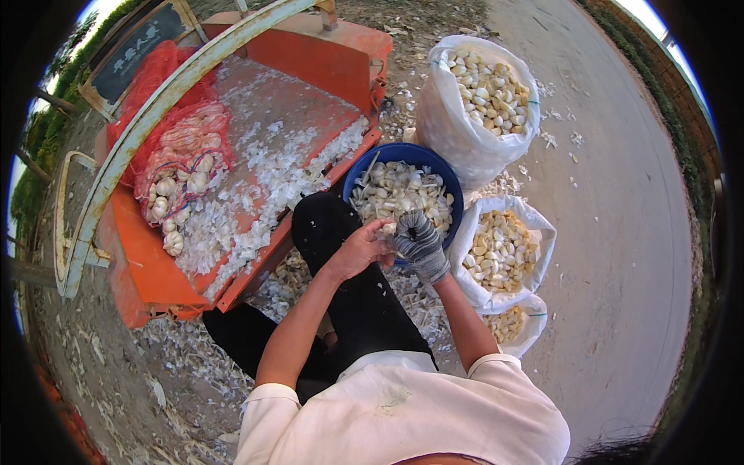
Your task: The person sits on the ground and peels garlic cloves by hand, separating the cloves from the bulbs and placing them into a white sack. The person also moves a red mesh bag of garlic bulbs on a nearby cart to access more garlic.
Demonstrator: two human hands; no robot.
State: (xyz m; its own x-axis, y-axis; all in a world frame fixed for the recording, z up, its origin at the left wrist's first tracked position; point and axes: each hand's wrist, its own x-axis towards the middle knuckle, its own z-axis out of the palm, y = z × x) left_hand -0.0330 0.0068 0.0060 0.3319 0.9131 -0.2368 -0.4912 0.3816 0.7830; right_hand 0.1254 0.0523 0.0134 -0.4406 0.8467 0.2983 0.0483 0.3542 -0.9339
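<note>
My bare left hand and my right hand, in a grey knitted glove, meet over the near rim of a blue tub. Between them is a piece of garlic, pinched by my left fingers; the gloved fingers are curled against it and partly hide it. Loose garlic cloves fill much of the tub. Up to the left, whole garlic bulbs spill from the mouth of a red mesh bag. What lies inside the gloved fingers cannot be made out.
The orange metal cart bed on the left bears papery garlic skins, under a rusty curved metal bar. White woven sacks of cloves, one large and two smaller ones, stand at the right beside a paved road.
</note>
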